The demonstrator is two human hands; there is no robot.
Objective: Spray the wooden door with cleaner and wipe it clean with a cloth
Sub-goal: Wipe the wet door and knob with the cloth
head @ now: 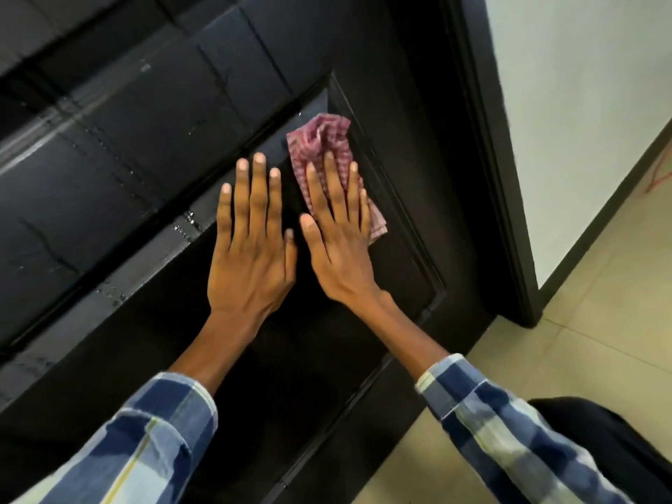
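Note:
The dark wooden door [152,169] fills the left and middle of the head view, with raised panel mouldings and wet droplets and streaks on its surface. My right hand [340,241] lies flat with fingers spread, pressing a red-and-white checked cloth [323,140] against a recessed panel. The cloth sticks out above and to the right of the fingers. My left hand [251,249] rests flat on the door just left of the right hand, fingers apart, holding nothing. No spray bottle is in view.
The dark door frame [487,147] runs down the right of the door, with a white wall [582,103] beyond it. Beige floor tiles [589,321] lie at the lower right. A dark shape [611,441] sits below my right sleeve.

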